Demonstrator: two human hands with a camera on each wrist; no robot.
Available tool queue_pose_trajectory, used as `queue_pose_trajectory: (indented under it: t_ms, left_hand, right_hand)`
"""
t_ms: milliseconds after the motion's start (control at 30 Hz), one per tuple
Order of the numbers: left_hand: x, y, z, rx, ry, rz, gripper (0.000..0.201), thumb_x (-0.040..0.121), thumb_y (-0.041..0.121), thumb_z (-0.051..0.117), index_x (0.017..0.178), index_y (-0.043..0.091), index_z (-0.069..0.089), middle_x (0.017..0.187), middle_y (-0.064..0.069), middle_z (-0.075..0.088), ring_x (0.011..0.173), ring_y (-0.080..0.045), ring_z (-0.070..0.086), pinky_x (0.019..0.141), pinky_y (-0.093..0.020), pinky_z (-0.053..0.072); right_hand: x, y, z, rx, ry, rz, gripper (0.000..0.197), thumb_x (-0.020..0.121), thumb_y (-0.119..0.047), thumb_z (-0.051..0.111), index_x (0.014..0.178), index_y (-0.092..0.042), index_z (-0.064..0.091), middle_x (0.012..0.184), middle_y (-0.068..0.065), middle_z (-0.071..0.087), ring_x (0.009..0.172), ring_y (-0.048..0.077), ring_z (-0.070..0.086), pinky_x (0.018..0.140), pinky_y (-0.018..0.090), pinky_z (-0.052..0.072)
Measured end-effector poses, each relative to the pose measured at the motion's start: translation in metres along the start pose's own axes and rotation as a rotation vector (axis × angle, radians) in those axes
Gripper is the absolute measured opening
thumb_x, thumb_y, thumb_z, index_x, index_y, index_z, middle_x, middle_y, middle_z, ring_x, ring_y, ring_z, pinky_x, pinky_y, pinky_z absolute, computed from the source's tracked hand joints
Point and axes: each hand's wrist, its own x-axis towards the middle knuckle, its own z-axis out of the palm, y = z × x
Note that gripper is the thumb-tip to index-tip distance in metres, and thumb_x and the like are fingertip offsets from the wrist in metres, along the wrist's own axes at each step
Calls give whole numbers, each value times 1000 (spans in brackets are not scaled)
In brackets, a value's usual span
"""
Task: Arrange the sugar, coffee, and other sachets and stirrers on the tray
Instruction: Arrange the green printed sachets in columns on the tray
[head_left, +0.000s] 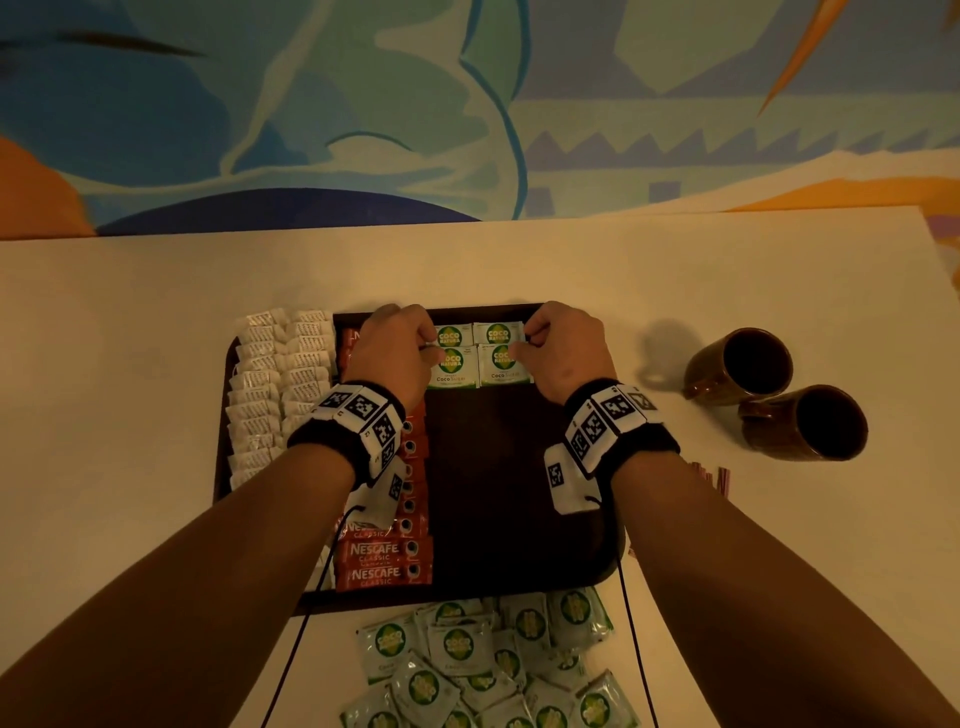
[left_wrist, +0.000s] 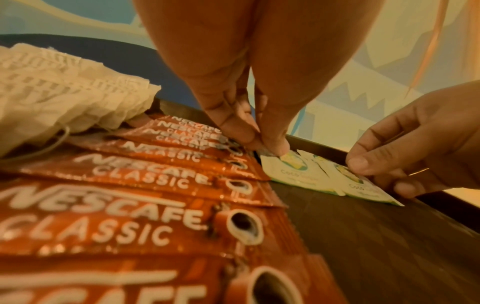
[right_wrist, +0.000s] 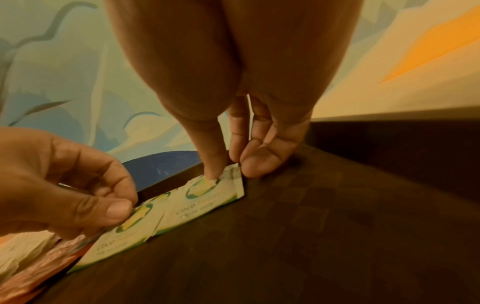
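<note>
A dark tray (head_left: 498, 467) holds white sachets (head_left: 280, 389) at its left, a column of red Nescafe sticks (head_left: 384, 561) beside them, and green-and-white coco sugar sachets (head_left: 478, 358) in two overlapping rows at the far edge. My left hand (head_left: 434, 349) pinches the top left corner of the near left coco sugar sachet (left_wrist: 293, 168) between thumb and fingertip. My right hand (head_left: 519, 349) pinches the top right corner of the near right coco sugar sachet (right_wrist: 207, 197). Both sachets lie flat on the tray, side by side.
A loose pile of coco sugar sachets (head_left: 493, 665) lies on the table in front of the tray. Two brown mugs (head_left: 737, 364) (head_left: 805, 423) stand to the right. Thin stirrers (head_left: 717, 475) lie by my right forearm. The tray's right half is bare.
</note>
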Motion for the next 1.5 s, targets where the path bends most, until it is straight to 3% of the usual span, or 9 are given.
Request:
queue_pose_trajectory:
  t_ms: [167, 300, 500, 700, 900, 1100, 1200, 1333, 1500]
  left_hand:
    - [-9, 0, -10, -27, 71, 20, 15, 84, 22, 79, 90, 17, 67, 94, -3, 60, 81, -19, 61, 79, -39, 57]
    - [-41, 4, -28, -39, 80, 88, 13, 85, 25, 78, 91, 18, 68, 94, 0, 62, 79, -10, 59, 73, -20, 49]
    - [-110, 13, -35, -75, -175, 188, 11, 84, 27, 79, 88, 22, 69, 90, 7, 63, 84, -5, 59, 72, -18, 47]
    - [-176, 4, -26, -21, -419, 234, 13, 83, 27, 81, 87, 26, 68, 87, 11, 60, 80, -3, 59, 74, -30, 54]
    - [-231, 0, -11, 121, -594, 303, 30, 83, 40, 78, 106, 29, 64, 100, 11, 54, 90, -7, 55, 80, -32, 50]
    - [-254, -4, 9, 295, -530, 358, 50, 84, 44, 75, 123, 26, 51, 119, 5, 45, 103, -16, 53, 79, -29, 46]
    - [-256, -7, 14, 332, -480, 354, 52, 84, 44, 76, 123, 21, 51, 120, 1, 45, 102, -17, 53, 80, -32, 50]
    - [-258, -9, 17, 357, -454, 375, 46, 85, 40, 74, 121, 22, 52, 118, 3, 44, 99, -16, 54, 80, -32, 51]
    - [-256, -10, 14, 340, -441, 395, 42, 85, 38, 76, 117, 24, 52, 115, 4, 47, 99, -15, 53, 80, -29, 49]
  right_hand:
    - [-10, 0, -12, -37, 37, -17, 27, 93, -36, 73, 108, -14, 68, 105, 4, 70, 97, 20, 65, 87, 38, 58]
    - [-40, 0, -32, -86, 35, -51, 18, 92, -34, 72, 103, -20, 70, 97, -2, 69, 91, 15, 64, 80, 29, 53]
    - [-117, 12, -49, -144, -93, -28, 9, 91, -35, 73, 88, -30, 66, 85, -12, 63, 77, 3, 58, 60, 13, 37]
    - [-195, 35, -45, -121, -201, 102, 13, 91, -30, 75, 84, -31, 64, 84, -15, 63, 79, -1, 59, 61, 15, 39]
    - [-267, 46, -8, -91, -223, 175, 13, 87, -25, 78, 83, -27, 66, 85, -7, 68, 82, 12, 65, 76, 33, 57]
    - [-320, 48, 29, -181, -239, 211, 25, 83, -34, 79, 97, -25, 61, 95, -1, 62, 88, 20, 62, 77, 37, 55]
    - [-339, 53, 41, -256, -251, 234, 33, 85, -34, 77, 109, -21, 58, 102, -1, 56, 92, 19, 56, 73, 33, 47]
    - [-353, 59, 57, -322, -229, 231, 45, 89, -38, 73, 122, -15, 54, 119, 5, 54, 109, 26, 57, 82, 38, 53]
    - [-358, 63, 70, -281, -121, 227, 41, 91, -43, 68, 118, -16, 55, 117, 4, 52, 107, 25, 55, 80, 37, 53]
